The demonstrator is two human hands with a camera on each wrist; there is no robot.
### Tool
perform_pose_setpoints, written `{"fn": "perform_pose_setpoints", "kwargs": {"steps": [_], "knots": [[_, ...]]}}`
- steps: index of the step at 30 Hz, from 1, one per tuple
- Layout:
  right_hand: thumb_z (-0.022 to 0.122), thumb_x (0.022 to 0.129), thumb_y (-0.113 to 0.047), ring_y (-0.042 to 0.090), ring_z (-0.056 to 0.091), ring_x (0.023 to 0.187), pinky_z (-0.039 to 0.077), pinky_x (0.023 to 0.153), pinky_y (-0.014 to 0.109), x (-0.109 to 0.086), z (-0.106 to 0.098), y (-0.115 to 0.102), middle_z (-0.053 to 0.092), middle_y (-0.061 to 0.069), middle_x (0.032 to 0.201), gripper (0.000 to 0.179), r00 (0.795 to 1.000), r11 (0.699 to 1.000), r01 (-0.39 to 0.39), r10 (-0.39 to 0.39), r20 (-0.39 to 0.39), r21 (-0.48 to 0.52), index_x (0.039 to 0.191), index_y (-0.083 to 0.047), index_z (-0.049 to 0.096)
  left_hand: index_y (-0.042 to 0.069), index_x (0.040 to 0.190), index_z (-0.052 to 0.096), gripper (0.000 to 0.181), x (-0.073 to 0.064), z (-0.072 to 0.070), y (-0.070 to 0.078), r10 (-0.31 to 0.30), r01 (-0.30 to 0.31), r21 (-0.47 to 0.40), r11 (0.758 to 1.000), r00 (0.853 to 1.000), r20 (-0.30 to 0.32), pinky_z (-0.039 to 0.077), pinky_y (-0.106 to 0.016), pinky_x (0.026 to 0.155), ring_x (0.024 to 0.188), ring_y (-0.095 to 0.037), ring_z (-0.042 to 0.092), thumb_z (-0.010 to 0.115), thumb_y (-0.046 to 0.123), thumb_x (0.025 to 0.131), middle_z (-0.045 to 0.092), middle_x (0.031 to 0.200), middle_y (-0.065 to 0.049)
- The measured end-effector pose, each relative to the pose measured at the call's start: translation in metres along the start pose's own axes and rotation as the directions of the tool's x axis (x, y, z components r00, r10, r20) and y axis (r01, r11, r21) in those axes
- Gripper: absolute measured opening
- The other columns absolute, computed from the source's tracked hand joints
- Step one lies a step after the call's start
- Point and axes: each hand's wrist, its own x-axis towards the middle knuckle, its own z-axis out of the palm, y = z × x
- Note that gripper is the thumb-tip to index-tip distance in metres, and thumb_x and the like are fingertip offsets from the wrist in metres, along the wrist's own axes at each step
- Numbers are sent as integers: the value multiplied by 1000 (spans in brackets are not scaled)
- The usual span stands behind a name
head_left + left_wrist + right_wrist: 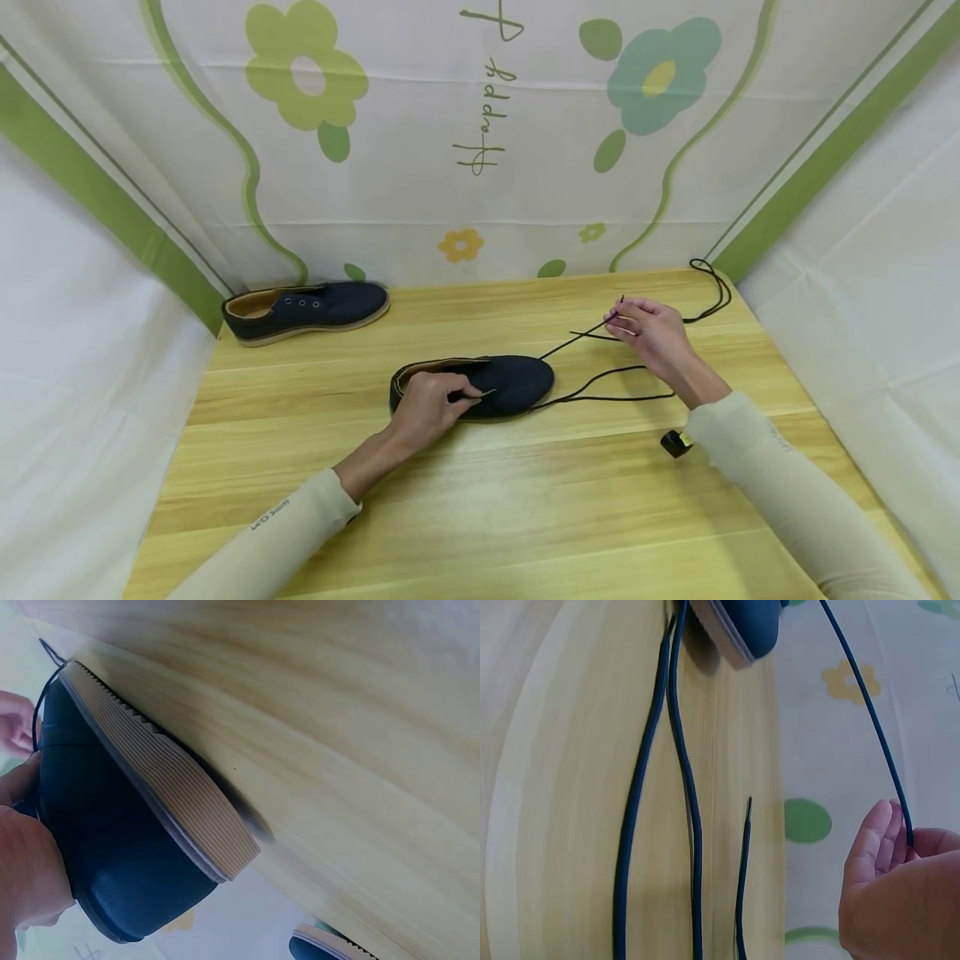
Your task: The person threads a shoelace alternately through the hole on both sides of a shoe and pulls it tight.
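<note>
A dark navy shoe (521, 379) with a tan sole stands on the table, toe to the right. My left hand (429, 408) lies over its opening, thumb and forefinger pinching the eyelet flap (486, 392), whose light edge shows past the fingertips. My right hand (652, 333), raised to the right of the toe, pinches a thin dark shoelace (573, 337) near its tip. That lace runs taut down to the shoe's toe. In the left wrist view, the left hand (34, 866) hides the shoe's opening. The right wrist view shows the lace (874, 727) ending between the right hand's fingers.
A matching shoe (352, 304) without a lace stands at the back left. Dark lace strands (615, 398) trail right from the toe, and a looped lace (720, 292) lies at the back right corner. A small black object (677, 443) is beside the right sleeve. Fabric walls (420, 108) enclose the table.
</note>
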Motion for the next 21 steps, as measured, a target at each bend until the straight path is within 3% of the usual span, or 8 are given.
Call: {"fn": "perform_pose_setpoints", "kwargs": {"steps": [6,9,18,21], "knots": [[66,104,-2,20,75,90,61,91,31,4,-19,-8,76,9,95,6,998,998,-18,21,-53,56,102,-3,71,9,92,84,15,1,-1,1,-11,11,-6,1000,1000,12,31,-16,49,47,8,28,89,-1,83,81,91,-5],[66,103,-1,21,74,90,61,91,31,6,-30,-10,76,10,95,5,997,997,-12,18,-77,76,102,-2,71,9,93,84,15,1,-1,1,-10,10,-10,1000,1000,13,28,-17,47,46,9,21,89,0,83,82,91,-5],[64,103,2,21,75,86,62,90,32,9,-64,-16,77,11,92,10,990,991,8,10,-142,131,102,-2,73,8,94,83,14,1,-2,-1,-11,11,-18,1000,1000,15,28,-17,46,45,10,18,88,0,84,81,90,-6],[64,104,2,22,76,86,62,90,32,8,-72,-18,77,11,92,12,988,988,14,10,-153,154,102,-3,74,9,94,83,12,1,-1,-1,-11,11,-17,1000,1000,14,33,-16,47,44,10,23,88,2,85,81,89,-5]]}}
